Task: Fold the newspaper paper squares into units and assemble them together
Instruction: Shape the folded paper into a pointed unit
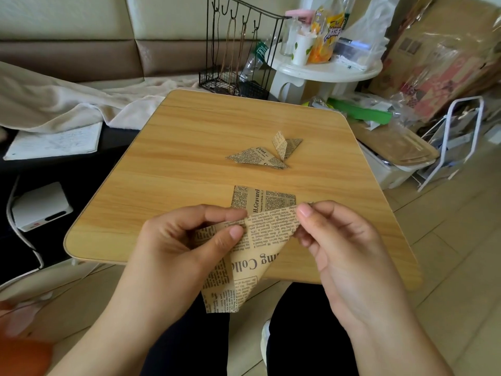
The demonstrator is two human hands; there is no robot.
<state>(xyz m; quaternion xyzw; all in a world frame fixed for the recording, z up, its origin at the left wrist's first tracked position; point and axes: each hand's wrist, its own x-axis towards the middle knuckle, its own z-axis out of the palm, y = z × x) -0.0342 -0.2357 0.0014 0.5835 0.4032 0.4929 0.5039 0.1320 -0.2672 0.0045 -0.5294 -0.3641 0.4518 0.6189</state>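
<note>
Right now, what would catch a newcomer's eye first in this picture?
Both hands, left hand and right hand, pinch a newspaper square over the near edge of the wooden table. Behind it lies a flat stack of squares, and farther back some folded units.

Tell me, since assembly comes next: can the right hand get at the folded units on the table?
Probably yes. Nothing stands between the right hand and the folded units, but it pinches the paper now and must let go first.
</note>
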